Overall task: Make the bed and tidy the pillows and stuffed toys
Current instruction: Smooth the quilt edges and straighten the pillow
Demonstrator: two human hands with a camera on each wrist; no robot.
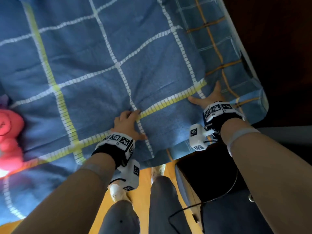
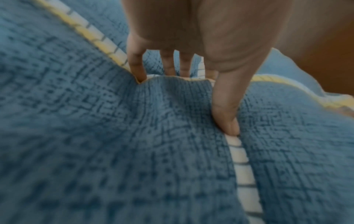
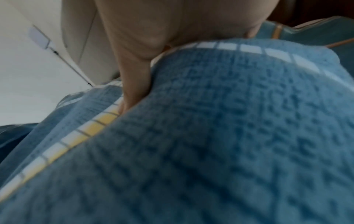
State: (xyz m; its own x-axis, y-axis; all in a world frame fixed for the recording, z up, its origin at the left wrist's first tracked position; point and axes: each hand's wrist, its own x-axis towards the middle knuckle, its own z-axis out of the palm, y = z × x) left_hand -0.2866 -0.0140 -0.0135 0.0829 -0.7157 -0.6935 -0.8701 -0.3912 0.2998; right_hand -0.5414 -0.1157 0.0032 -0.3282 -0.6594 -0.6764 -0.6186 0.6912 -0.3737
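A blue blanket (image 1: 101,56) with white and yellow grid stripes covers the bed. My left hand (image 1: 134,124) presses on it near the bed's near edge with fingers spread. In the left wrist view the left hand (image 2: 193,97) pushes straight fingers (image 2: 137,66) and thumb into the blanket (image 2: 95,136), with a ridge of cloth raised between them. My right hand (image 1: 206,97) lies flat at the blanket's right edge, beside the checked sheet (image 1: 219,53). Its thumb (image 3: 134,91) digs into the blanket (image 3: 229,136); its fingers are hidden there. A red stuffed toy (image 1: 8,132) lies at the far left.
I stand on a wooden floor (image 1: 145,174) against the bed's near edge, my legs below. A dark piece of furniture (image 1: 211,174) with a black cable stands by the bed's right corner. The room to the right of the bed is dark.
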